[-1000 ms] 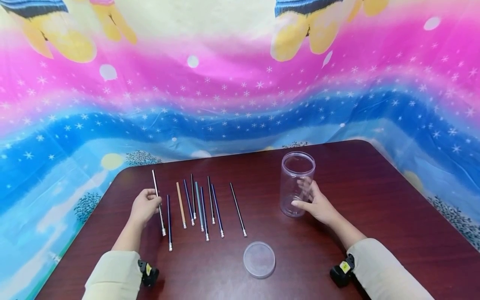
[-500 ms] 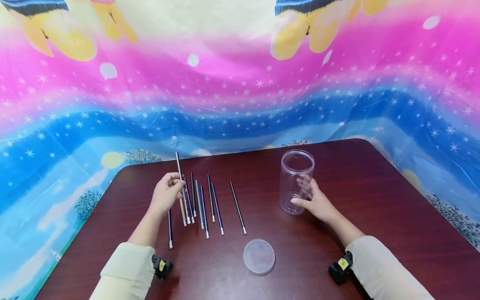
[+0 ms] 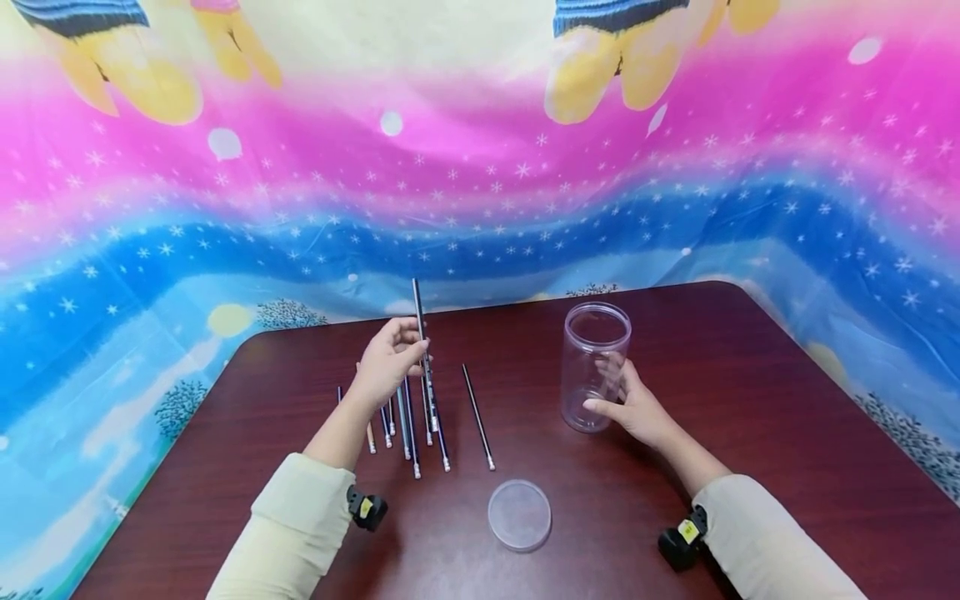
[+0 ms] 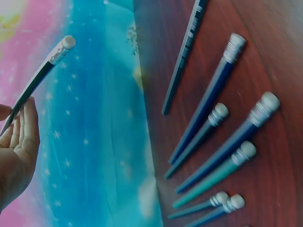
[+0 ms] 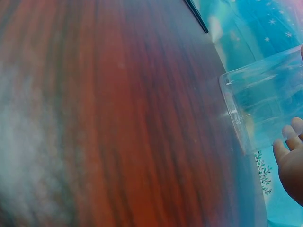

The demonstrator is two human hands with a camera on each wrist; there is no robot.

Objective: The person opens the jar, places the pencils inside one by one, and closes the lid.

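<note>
My left hand pinches a dark pencil between thumb and fingers, above the pencils on the table. In the left wrist view this pencil slants upward, its white eraser end away from the hand. My right hand holds a clear plastic jar, which stands upright and uncapped at the right; its fingers show through the wall. The right wrist view catches only part of the jar and the fingertips. Several pencils lie roughly side by side, partly hidden behind my left hand in the head view.
A round clear lid lies flat near the table's front. One dark pencil lies apart, between the group and the jar. A patterned cloth hangs behind the brown table.
My left hand has lifted the pencil from the table's left side and carried it rightward over the other pencils. The right hand and the jar have stayed in place.
</note>
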